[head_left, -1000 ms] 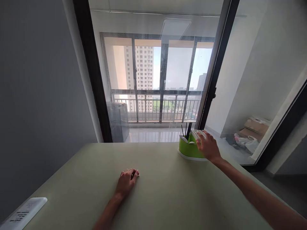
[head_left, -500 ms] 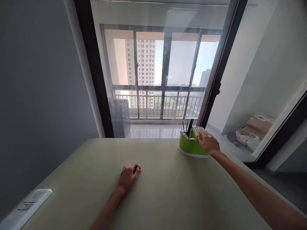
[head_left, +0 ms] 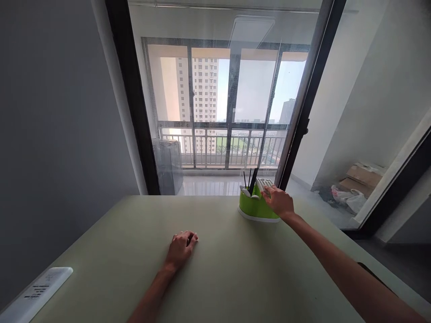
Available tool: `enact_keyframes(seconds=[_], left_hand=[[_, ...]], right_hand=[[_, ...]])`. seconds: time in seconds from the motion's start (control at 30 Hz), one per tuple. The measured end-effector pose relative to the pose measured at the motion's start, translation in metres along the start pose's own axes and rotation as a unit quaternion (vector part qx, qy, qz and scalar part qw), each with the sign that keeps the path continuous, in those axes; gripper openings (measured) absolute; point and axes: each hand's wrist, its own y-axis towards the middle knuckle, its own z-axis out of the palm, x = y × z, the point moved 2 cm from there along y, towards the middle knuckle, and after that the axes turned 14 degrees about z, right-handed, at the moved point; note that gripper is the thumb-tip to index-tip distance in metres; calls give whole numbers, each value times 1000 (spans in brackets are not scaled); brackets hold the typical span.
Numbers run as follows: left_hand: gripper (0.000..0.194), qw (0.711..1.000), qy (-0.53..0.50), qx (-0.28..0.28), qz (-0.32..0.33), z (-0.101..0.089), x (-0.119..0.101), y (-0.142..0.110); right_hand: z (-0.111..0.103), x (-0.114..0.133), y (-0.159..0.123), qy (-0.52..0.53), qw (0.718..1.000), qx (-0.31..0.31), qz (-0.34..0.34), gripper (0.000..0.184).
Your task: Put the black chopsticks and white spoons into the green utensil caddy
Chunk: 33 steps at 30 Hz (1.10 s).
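A green utensil holder (head_left: pixel 252 207) with a white base stands upright near the table's far edge, right of centre. Dark chopsticks (head_left: pixel 252 180) and white spoon-like pieces (head_left: pixel 245 192) stick out of its left part, and a white slotted insert (head_left: pixel 264 183) tops its right part. My right hand (head_left: pixel 279 201) grips the holder at its upper right, fingers over the rim beside the insert. My left hand (head_left: pixel 182 246) rests on the table with its fingers curled in; no object shows in it.
The pale green table (head_left: pixel 215 278) bears a white power strip (head_left: pixel 40 287) at its left edge. Partly behind my right forearm lies a dark flat object (head_left: pixel 370 271). Beyond the far edge is a glazed door frame (head_left: pixel 303 130); cardboard boxes (head_left: pixel 363 175) lie on the floor at right.
The utensil holder has moved left across the table with my right hand on it. The dark flat object has come into sight behind my right forearm. My left hand stays put.
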Motion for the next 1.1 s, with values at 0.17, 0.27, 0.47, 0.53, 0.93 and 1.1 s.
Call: enact_keyframes(seconds=[0.17, 0.27, 0.47, 0.53, 0.93, 1.1], left_hand=[[40, 1000, 2, -1, 0, 1, 1, 0], [41, 1000, 2, -1, 1, 1, 0, 0], [41, 1000, 0, -4, 1, 0, -3, -1], [40, 1000, 0, -5, 1, 0, -3, -1], [38, 1000, 4, -9, 4, 2, -1, -2], [37, 1000, -1, -8, 8, 2, -1, -1]], right_hand=[[-7, 20, -14, -3, 999, -6, -33, 51], [-13, 27, -23, -6, 999, -10, -50, 52], [-25, 40, -40, -13, 996, -9, -92, 51], [-28, 46, -46, -14, 994, -9, -104, 51], [-44, 77, -79, -19, 986, -7, -168, 50], [-53, 79, -88, -28, 982, -4, -187, 50]])
